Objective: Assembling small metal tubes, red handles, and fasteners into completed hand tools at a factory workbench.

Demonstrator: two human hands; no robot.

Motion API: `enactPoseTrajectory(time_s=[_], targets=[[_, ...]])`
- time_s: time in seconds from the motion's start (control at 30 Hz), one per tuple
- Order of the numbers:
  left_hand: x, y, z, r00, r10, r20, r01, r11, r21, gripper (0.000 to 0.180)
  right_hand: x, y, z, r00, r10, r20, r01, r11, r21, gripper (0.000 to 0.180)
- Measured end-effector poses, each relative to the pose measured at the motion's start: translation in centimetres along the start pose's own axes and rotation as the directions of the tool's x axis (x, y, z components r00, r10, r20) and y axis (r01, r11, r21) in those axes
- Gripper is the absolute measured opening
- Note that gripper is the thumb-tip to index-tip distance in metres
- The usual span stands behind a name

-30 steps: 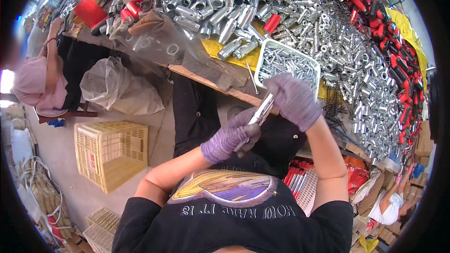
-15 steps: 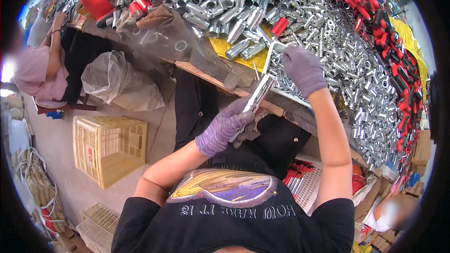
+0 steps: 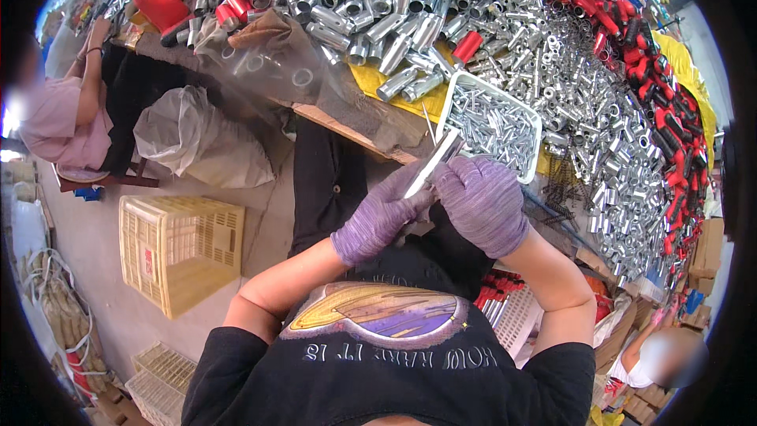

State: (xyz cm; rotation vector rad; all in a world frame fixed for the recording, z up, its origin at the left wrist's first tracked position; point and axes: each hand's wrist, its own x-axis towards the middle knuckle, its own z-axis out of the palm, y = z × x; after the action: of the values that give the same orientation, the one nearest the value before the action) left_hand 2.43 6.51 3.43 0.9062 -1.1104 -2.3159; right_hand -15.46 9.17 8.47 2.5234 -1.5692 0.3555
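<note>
My left hand (image 3: pixel 382 217), in a purple-grey knit glove, is wrapped round a shiny metal tube (image 3: pixel 434 162) that slants up and away from my lap. Against the tube's right side, the gloved fingers of my right hand (image 3: pixel 485 203) are pinched together. Whatever they hold is hidden behind them. Just beyond my hands, on the bench edge, a white plastic tray (image 3: pixel 539 142) is full of thin metal pins (image 3: pixel 493 128).
Heaped metal sleeves (image 3: pixel 410 31) and small fittings cover the bench, with red-and-black parts (image 3: pixel 670 142) along the right. A yellow crate (image 3: pixel 146 256) and a white sack (image 3: pixel 205 138) stand on the left floor. One person (image 3: pixel 67 122) sits at left; another is at lower right.
My right hand has come back from over the tray to the tube, and its fingers now meet it. The tray shows more fully. My left hand keeps its hold on the tube.
</note>
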Motion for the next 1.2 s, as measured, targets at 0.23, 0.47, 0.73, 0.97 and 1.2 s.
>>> enactPoseTrajectory(time_s=[0.23,0.47,0.73,0.97,1.2], targets=[[-0.3,-0.4,-1.3,0.905,0.406,0.125,-0.407,0.744,0.530,0.057,1.1,0.6,-3.5,0.958,0.233,0.168,-0.278,0.896,0.346,0.038],[-0.3,-0.6,-1.7,0.912,0.232,0.337,-0.295,0.944,0.147,0.058,4.0,5.1,-2.4,0.928,0.086,0.362,-0.286,0.787,0.547,0.029],[-1.8,-1.2,-2.4,0.987,0.096,0.132,-0.101,0.994,0.036,0.041,12.3,16.6,7.0,0.676,0.696,0.241,-0.714,0.700,-0.017,0.046],[-2.1,-2.3,-4.7,0.983,0.184,0.016,-0.182,0.980,-0.081,0.042,7.3,12.0,0.4,0.809,0.542,0.228,-0.324,0.087,0.942,0.065],[-0.1,-0.5,-3.1,0.982,0.185,0.037,-0.187,0.982,0.040,0.043,4.1,8.8,-2.1,0.770,0.608,0.193,-0.244,0.001,0.970,0.054]])
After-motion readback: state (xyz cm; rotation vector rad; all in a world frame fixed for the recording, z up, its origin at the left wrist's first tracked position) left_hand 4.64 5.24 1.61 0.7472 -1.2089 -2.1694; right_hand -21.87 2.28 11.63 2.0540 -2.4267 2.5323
